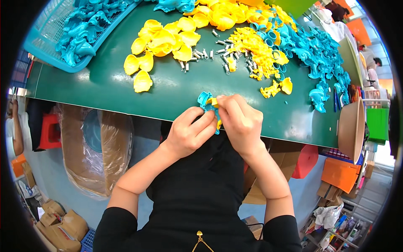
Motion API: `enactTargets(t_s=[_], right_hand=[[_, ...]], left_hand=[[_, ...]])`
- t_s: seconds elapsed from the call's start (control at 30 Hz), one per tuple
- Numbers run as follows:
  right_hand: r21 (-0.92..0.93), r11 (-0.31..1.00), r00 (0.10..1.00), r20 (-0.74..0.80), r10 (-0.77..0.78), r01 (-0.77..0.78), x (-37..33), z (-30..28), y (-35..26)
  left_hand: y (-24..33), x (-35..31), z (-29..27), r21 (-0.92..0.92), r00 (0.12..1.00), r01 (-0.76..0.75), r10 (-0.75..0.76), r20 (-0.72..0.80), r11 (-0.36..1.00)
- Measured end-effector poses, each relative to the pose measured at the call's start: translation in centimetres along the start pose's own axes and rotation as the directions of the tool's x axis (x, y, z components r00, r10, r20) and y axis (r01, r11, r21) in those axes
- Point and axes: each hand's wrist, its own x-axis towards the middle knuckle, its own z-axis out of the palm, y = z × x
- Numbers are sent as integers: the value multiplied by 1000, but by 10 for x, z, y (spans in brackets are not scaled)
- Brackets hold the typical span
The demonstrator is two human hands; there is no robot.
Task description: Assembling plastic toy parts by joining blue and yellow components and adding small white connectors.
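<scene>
Near the front edge of the green table, my left hand [191, 131] is closed on a small teal plastic part [204, 98] with curved edges. Pinched in the fingers of my right hand [240, 122] is a small yellow plastic piece [214, 101], which touches the teal part. More yellow shows low on the teal part, between my hands. My fingers cover much of both pieces. Beyond my hands lie several small metal springs [204, 53], yellow shell-shaped pieces [142, 82] and a heap of small yellow pieces [245, 40].
A teal basket [37, 46] of teal parts stands at the far left of the green table [105, 90]. Teal parts [315, 52] are heaped on the right, near a brown bin [351, 130]. A plastic-lined carton [75, 147] stands below the table's left edge.
</scene>
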Motion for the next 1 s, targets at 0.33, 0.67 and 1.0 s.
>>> enactTargets(t_s=[0.33, 0.67, 1.0], right_hand=[[445, 888, 991, 2, 132, -119, -19, -35, 24], [17, 980, 977, -70, 201, -201, -41, -133, 92], [-517, 729, 752, 224, 620, -448, -2, -170, 239]], left_hand=[[29, 7, 0, -610, 851, 342, -511, -121, 714], [45, 15, 0, -162, 468, 437, 70, 881, -885], [55, 28, 15, -163, 584, 372, 94, 806, -914]])
